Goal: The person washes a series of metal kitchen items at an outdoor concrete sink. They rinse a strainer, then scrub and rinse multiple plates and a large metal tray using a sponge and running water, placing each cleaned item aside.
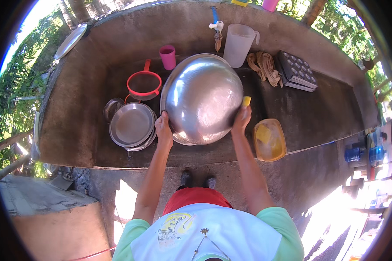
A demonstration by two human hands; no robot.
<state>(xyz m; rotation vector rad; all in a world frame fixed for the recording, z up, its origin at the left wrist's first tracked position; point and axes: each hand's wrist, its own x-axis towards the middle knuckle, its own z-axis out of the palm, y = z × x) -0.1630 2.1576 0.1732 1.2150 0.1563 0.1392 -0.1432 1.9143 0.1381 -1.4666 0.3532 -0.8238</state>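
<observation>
A large, shiny metal basin (202, 101) is tilted over the concrete sink, its rounded outside turned up toward me. My left hand (164, 130) grips its rim at the lower left, thumb on the outside. At the right side, my right hand (241, 118) presses against the metal and holds a yellow sponge (247, 100) that sticks out past the fingers. Below that hand sits a yellow plastic tub (270, 140) with something yellow and cloudy liquid inside. Stacked metal pans (132, 125) lie just left of my left hand.
Behind the pans rests a red-rimmed strainer (144, 84). A pink cup (168, 57), a tap (217, 26) and a translucent pitcher (239, 45) line the back wall. Farther right are a beige cloth (264, 69) and a molded baking pan (297, 70). The concrete sink's front edge (196, 163) runs before me.
</observation>
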